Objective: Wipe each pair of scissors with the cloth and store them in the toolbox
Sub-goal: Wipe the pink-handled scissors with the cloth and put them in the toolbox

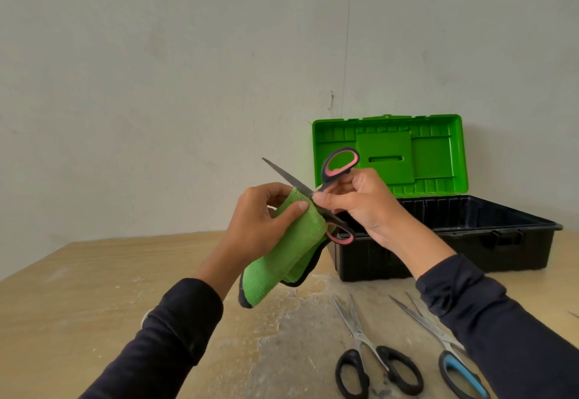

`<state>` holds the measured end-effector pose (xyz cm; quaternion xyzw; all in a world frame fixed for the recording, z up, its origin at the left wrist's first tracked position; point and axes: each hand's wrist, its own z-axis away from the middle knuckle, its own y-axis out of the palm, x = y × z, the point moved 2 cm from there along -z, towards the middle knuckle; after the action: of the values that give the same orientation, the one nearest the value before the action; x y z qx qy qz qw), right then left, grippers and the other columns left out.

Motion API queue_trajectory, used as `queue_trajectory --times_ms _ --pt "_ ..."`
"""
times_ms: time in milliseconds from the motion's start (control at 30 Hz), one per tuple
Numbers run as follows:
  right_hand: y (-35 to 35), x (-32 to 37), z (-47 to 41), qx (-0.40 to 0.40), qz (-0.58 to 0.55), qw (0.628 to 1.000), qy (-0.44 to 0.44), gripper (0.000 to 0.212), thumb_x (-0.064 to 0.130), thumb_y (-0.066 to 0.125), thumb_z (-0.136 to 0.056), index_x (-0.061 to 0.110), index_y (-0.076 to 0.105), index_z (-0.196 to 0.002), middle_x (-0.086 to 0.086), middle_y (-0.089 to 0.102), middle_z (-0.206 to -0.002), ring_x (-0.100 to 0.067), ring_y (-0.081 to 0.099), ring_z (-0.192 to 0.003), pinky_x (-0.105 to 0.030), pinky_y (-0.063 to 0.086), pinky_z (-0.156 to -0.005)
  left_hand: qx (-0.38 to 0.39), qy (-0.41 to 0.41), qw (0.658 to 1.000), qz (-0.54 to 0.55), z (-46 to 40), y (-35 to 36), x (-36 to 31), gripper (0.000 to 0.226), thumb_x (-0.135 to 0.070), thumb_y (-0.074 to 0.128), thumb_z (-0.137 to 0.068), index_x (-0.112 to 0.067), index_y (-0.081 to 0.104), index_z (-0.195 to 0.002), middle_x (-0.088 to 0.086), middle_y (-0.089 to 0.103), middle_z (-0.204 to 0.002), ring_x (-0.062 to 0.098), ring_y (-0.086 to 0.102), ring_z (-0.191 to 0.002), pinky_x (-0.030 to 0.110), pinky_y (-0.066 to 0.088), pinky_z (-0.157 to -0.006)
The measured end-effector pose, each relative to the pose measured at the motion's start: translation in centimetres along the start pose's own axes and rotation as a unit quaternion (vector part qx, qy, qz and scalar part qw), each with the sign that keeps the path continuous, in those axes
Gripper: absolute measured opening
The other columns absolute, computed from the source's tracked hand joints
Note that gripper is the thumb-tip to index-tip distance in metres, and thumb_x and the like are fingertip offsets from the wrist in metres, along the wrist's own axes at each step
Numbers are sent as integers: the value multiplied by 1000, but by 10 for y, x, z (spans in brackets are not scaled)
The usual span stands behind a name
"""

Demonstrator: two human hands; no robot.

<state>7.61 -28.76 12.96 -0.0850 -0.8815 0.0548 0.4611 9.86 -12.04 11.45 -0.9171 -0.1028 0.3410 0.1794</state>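
Note:
My right hand (360, 201) grips the pink-and-black scissors (340, 163) near their pivot, blades spread apart in the air above the table. One blade points up and left; the other is wrapped in the green cloth (288, 248), which my left hand (263, 220) pinches around it. The toolbox (470, 235) stands open behind my right hand, with a black base and a raised green lid (388, 154). Its inside is mostly hidden from here.
On the wooden table (94, 289) in front lie black-handled scissors (366, 351) and blue-handled scissors (451, 358), the latter partly under my right sleeve. A metal tip (573, 314) shows at the right edge. A wall rises behind the table.

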Motion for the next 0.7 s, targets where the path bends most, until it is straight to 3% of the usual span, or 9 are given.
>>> queue_trajectory --times_ms 167,367,500,633,700 --pt "7 1 1 -18 -13 1000 -7 14 -4 71 -73 8 65 -69 -6 65 -68 -15 59 -62 -24 51 -61 1 -2 1000 -2 -1 -3 0 14 -26 64 -84 -14 68 -89 3 70 -82 19 67 -75 42 57 -69" --pt "-1 0 0 -41 -21 999 24 8 -3 70 -74 2 64 -72 -9 62 -68 -15 55 -60 -18 46 -54 32 5 999 -28 -1 -7 7 12 -24 63 -84 -15 68 -90 2 71 -84 16 67 -79 43 56 -72" --pt "-9 1 -3 -66 -38 997 31 10 0 69 -76 7 64 -72 -9 63 -71 -17 57 -66 -18 48 -58 32 -9 999 -36 -3 -17 11 11 -25 64 -84 -17 68 -90 1 71 -84 17 67 -79 46 55 -74" --pt "-20 3 -6 -95 -31 995 21 6 3 66 -80 8 65 -78 -4 65 -73 -14 62 -68 -19 53 -64 0 -33 998 -44 -6 -32 21 11 -26 65 -83 -17 69 -90 1 71 -83 18 67 -77 46 56 -74" --pt "-29 8 -7 -106 -5 994 10 6 4 65 -82 9 64 -78 -2 65 -72 -8 63 -66 -14 51 -60 -35 -43 998 -34 -7 -41 26 14 -26 66 -82 -15 69 -91 2 71 -83 19 67 -77 44 57 -74"
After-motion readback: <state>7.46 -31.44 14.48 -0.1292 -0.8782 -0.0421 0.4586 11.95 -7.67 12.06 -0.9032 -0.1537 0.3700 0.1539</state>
